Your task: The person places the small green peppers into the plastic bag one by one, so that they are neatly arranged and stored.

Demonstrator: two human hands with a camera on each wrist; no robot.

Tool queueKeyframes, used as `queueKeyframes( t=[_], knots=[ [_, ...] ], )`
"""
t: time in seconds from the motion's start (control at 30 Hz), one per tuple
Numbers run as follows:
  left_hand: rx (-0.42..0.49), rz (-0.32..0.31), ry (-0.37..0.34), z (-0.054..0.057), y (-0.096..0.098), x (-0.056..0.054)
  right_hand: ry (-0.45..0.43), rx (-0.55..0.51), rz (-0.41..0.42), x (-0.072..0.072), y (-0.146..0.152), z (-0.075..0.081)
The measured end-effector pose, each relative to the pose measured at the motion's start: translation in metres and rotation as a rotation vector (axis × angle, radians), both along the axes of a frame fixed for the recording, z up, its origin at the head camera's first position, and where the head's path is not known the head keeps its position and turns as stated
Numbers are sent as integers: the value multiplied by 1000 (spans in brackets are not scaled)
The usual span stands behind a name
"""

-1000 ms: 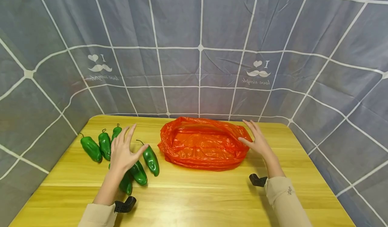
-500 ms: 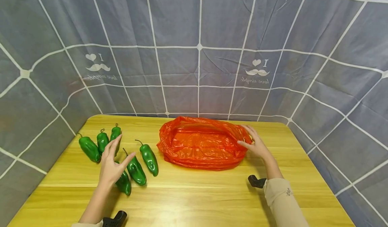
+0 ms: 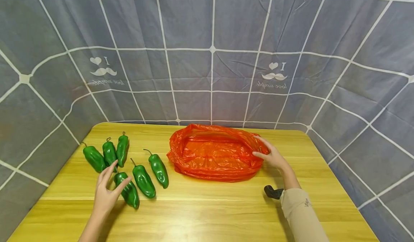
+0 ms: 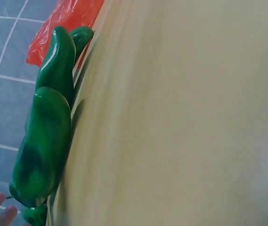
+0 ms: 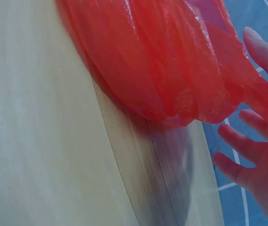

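Note:
Several green peppers lie on the left of the table. My left hand [image 3: 104,194], thumb and fingers spread, is at the left side of the nearest pepper [image 3: 128,191]; the hand holds nothing. That pepper [image 4: 44,141] shows large in the left wrist view, with a few fingertips [image 4: 1,212] at the corner. Mid-table is a red plastic bag [image 3: 216,156], its mouth spread wide. At the bag's right rim is my right hand [image 3: 277,159]. In the right wrist view its fingers [image 5: 247,146] are spread, with bag film [image 5: 171,61] between thumb and fingers; I see no firm pinch.
Two more peppers, a middle one [image 3: 143,181] and one nearer the bag [image 3: 159,171], lie to the right of the nearest pepper. Others, such as the leftmost pepper [image 3: 94,158], lie farther back. A grey checked curtain [image 3: 194,69] surrounds the wooden table [image 3: 207,217] behind and at the sides.
My left hand has moved left and toward me, uncovering more of the peppers. The right hand has closed in slightly at the bag's rim; the bag looks the same.

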State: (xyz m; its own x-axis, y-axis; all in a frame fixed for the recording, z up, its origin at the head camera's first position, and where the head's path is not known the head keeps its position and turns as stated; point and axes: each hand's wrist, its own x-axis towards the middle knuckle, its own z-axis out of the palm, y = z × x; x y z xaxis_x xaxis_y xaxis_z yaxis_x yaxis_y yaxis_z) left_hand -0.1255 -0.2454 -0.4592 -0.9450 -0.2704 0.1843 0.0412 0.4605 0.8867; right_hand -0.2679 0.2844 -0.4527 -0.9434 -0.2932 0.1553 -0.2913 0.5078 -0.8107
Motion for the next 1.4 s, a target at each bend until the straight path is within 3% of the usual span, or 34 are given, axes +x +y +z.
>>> queueKeyframes(
  t=[0.17, 0.4, 0.63, 0.87, 1.07, 1.2, 1.4],
  knots=[
    [41, -22, -66, -4, -5, 6, -4, 7, 16, -3, -1, 0],
    [69, -47, -77, -11, -9, 13, -37, 11, 33, -5, -2, 0],
    [89, -32, -88, -15, -5, 19, -44, 31, 43, -6, -3, 0],
    [-5, -52, -140, -15, -2, 19, -51, 50, 37, -6, -3, 1],
    [-140, -50, -215, -13, 0, 18, -78, 29, 58, 6, -11, 21],
    [-200, -65, -207, -13, 2, 16, -93, 41, 62, 13, -16, 30],
    [-234, -77, -193, -14, 8, 15, -117, 43, 78, 14, -15, 31]
  ],
)
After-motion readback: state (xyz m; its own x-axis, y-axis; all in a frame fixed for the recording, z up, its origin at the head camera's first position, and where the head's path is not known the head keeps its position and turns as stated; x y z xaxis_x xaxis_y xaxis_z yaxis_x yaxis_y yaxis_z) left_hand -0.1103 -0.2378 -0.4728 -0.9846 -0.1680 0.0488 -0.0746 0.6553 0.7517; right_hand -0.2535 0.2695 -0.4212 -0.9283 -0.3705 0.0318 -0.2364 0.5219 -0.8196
